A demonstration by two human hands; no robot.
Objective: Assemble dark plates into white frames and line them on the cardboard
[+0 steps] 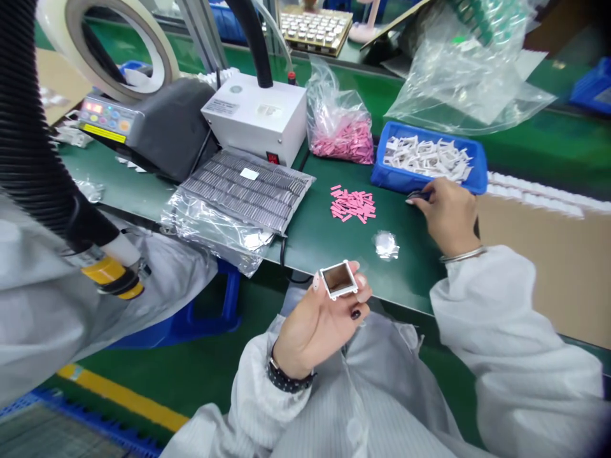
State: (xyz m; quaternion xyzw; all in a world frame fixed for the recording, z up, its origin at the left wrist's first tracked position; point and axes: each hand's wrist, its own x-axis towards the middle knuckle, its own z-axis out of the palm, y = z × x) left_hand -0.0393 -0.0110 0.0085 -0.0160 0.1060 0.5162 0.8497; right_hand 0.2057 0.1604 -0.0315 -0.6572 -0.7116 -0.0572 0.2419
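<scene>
Bench: we look down on a smooth green bench (315,251).
Foil: a crinkled, glossy foil bag (238,197) holds rows of grey strips.
Bin: a blue plastic bin (396,178) is heaped with angular white pieces (427,158).
Right hand: the right hand (449,213) is closed on a dark tool (420,195), just beside the bin.
Left hand: the left hand (317,324) is raised above the bench edge, gripping the frame.
Frame: a hollow, square white frame (338,280) stands between the fingertips.
Pink: flat pink slivers (352,205) lie loosely piled between the foil and the right hand.

1. Left hand (317,327) up off the bench, pinching a white square frame (342,293)!
2. Right hand (449,213) low over the green surface (310,261), right against a blue bin (398,181) of white plastic parts (427,158), something small and dark at its fingertips.
3. Loose pink pieces (353,205) lying just left of that hand.
</scene>
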